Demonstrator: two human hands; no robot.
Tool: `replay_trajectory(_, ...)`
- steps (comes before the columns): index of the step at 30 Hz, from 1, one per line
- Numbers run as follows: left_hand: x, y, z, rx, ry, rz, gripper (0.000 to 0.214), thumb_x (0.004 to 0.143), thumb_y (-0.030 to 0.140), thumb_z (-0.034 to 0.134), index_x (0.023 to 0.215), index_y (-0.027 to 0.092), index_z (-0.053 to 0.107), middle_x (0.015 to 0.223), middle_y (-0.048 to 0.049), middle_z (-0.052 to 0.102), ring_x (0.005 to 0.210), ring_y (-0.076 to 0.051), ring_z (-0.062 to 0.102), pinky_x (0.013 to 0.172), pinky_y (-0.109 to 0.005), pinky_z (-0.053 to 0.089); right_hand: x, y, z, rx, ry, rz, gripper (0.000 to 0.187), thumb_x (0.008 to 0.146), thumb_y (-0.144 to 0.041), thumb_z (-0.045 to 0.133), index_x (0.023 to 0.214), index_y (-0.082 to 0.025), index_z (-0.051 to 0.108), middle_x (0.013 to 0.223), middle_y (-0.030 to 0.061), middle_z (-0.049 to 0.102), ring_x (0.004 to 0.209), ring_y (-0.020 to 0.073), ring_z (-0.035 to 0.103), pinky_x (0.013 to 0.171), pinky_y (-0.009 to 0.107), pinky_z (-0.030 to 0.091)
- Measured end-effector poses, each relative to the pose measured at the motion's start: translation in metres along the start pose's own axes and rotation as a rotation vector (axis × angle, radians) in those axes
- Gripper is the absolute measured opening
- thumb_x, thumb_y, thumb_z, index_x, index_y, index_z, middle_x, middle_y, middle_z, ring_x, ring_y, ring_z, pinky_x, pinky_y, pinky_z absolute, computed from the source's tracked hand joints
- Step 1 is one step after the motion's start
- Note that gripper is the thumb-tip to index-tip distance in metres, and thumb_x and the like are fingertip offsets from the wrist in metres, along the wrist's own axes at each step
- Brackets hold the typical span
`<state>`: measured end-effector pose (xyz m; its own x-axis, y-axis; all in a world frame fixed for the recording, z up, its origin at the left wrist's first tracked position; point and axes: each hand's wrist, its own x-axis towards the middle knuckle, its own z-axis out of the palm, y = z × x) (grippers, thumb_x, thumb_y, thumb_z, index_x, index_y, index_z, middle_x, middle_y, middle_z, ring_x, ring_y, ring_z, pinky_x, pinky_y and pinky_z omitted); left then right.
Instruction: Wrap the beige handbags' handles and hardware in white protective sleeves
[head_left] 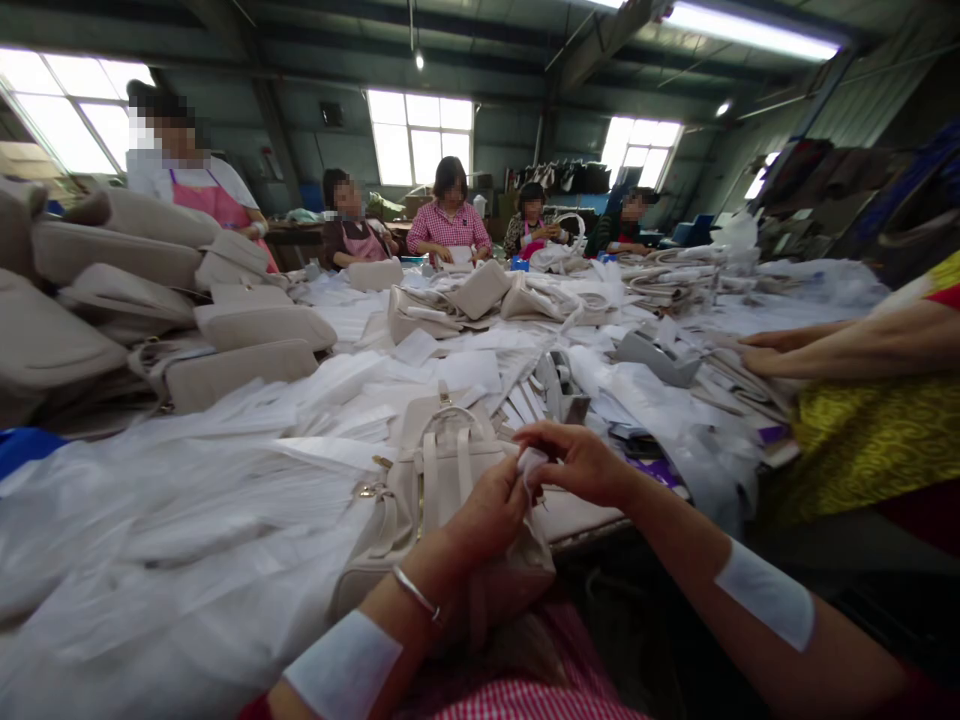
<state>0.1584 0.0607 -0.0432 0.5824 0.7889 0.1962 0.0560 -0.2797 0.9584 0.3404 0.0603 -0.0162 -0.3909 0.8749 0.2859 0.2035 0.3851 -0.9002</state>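
Note:
A beige backpack (397, 520) with a top handle, straps and gold zips lies in front of me at the table's near edge. Over its right side my left hand (491, 505) closes its fingers on a small piece of white wrapping (531, 462). My right hand (574, 462) meets it from the right, thumb and fingers pinching the same piece. Part of the backpack's lower right is hidden behind my left wrist and hand.
Beige bags (240, 375) are piled on the left, with more bags (480, 292) further back. White sheets and plastic film (225, 520) cover much of the table. A grey tape dispenser (559, 385) stands beyond my hands. A co-worker's arm (817, 355) reaches in from the right; several people sit opposite.

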Motion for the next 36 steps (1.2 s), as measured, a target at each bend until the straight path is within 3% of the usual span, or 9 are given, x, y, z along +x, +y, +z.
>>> replay_trajectory(3,-0.002,0.000,-0.003,-0.023,-0.053,0.035,0.014,0.092,0.021,0.046,0.091,0.016,0.058,0.083,-0.0026,0.061,0.077,-0.015,0.055,0.071,-0.027,0.045,-0.001,0.006,0.004,0.251,0.051,0.188,0.038,0.074,-0.021,0.076,0.110,-0.017,0.065,0.072,-0.0015,0.066,0.055,0.0159,0.065,0.053,0.029,0.055)
replay_trajectory(6,-0.004,0.001,-0.003,-0.082,-0.073,0.030,0.019,0.088,0.020,0.051,0.104,0.016,0.059,0.092,-0.0043,0.063,0.084,-0.018,0.059,0.076,-0.029,0.047,-0.002,0.006,0.008,0.172,0.188,0.198,0.020,0.074,-0.024,0.076,0.090,-0.015,0.070,0.067,-0.0007,0.065,0.054,0.0139,0.061,0.052,0.026,0.051)
replay_trajectory(10,-0.005,0.003,0.009,0.065,0.118,-0.019,0.025,0.096,0.032,0.045,0.111,0.015,0.057,0.090,-0.0062,0.065,0.076,-0.018,0.060,0.071,-0.030,0.047,-0.002,0.006,0.018,0.121,0.368,0.164,0.018,0.073,-0.027,0.075,0.086,-0.015,0.073,0.069,-0.0004,0.065,0.058,0.0123,0.057,0.054,0.024,0.048)
replay_trajectory(13,-0.005,0.003,0.016,0.255,0.203,0.033,0.026,0.099,0.032,0.040,0.106,0.015,0.058,0.087,-0.0072,0.065,0.075,-0.019,0.059,0.072,-0.032,0.045,-0.004,0.012,0.024,0.150,0.451,0.157,0.018,0.074,-0.030,0.073,0.085,-0.016,0.074,0.067,-0.0005,0.064,0.058,0.0121,0.055,0.054,0.024,0.047)
replay_trajectory(20,-0.003,0.002,0.015,0.326,0.207,0.025,0.031,0.101,0.034,0.038,0.083,0.018,0.058,0.075,-0.0037,0.063,0.069,-0.017,0.057,0.066,-0.028,0.041,-0.014,0.016,0.018,-0.038,0.364,0.130,0.024,0.085,-0.034,0.065,0.099,-0.017,0.072,0.077,0.0013,0.065,0.066,0.0136,0.057,0.061,0.026,0.046)
replay_trajectory(25,-0.002,0.001,0.015,0.330,0.193,0.024,0.034,0.100,0.035,0.039,0.075,0.018,0.056,0.071,-0.0033,0.062,0.066,-0.016,0.055,0.064,-0.028,0.038,-0.014,0.010,0.024,-0.386,0.406,-0.014,0.009,0.083,-0.026,0.067,0.079,-0.017,0.069,0.070,-0.0002,0.060,0.067,0.0141,0.054,0.065,0.027,0.042)
replay_trajectory(28,-0.002,0.000,0.015,0.344,0.189,-0.018,0.037,0.099,0.037,0.039,0.072,0.018,0.054,0.068,-0.0027,0.060,0.063,-0.016,0.054,0.061,-0.028,0.036,-0.005,0.014,0.024,-0.435,0.424,0.026,0.025,0.087,-0.032,0.062,0.067,-0.017,0.063,0.065,-0.0006,0.058,0.064,0.0135,0.054,0.064,0.026,0.041)
replay_trajectory(32,-0.003,0.000,0.014,0.377,0.188,-0.047,0.037,0.099,0.040,0.040,0.074,0.018,0.058,0.068,-0.0034,0.062,0.065,-0.017,0.056,0.062,-0.028,0.036,0.022,0.028,-0.017,-0.414,0.581,0.304,0.044,0.096,-0.046,0.050,0.067,-0.016,0.064,0.063,0.0003,0.062,0.062,0.0135,0.057,0.059,0.025,0.044)
replay_trajectory(36,-0.002,0.000,0.014,0.381,0.190,-0.029,0.039,0.098,0.042,0.041,0.074,0.018,0.059,0.067,-0.0029,0.061,0.064,-0.017,0.056,0.061,-0.027,0.036,0.048,0.035,-0.082,-0.486,0.800,0.498,0.030,0.096,-0.040,0.057,0.104,-0.013,0.066,0.102,0.0062,0.068,0.087,0.0187,0.065,0.076,0.034,0.055)
